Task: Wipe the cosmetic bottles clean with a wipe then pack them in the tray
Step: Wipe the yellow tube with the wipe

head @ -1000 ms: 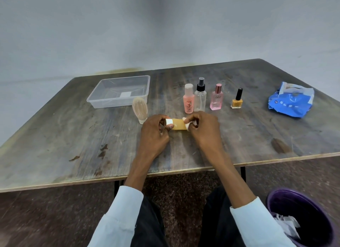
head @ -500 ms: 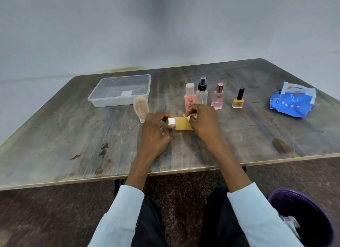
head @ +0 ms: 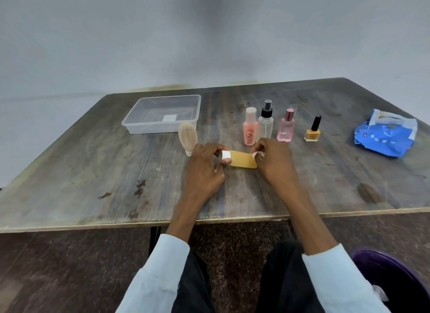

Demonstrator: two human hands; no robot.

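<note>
My left hand pinches the white cap end of a yellow-orange tube held sideways above the table. At the tube's other end my right hand grips a small white wipe against it. Behind my hands stand a peach bottle, a clear spray bottle with a black pump, a pink perfume bottle and a yellow nail polish bottle. A beige tube stands on its cap to the left. The clear plastic tray sits at the back left with no bottles in it.
A blue wipes pack lies at the table's right side. A purple bin with used wipes stands on the floor at the lower right. The wooden table ends close to my knees.
My right hand with the wipe has slid along the tube toward its far end, uncovering more of the yellow body. The left hand has kept its hold on the cap.
</note>
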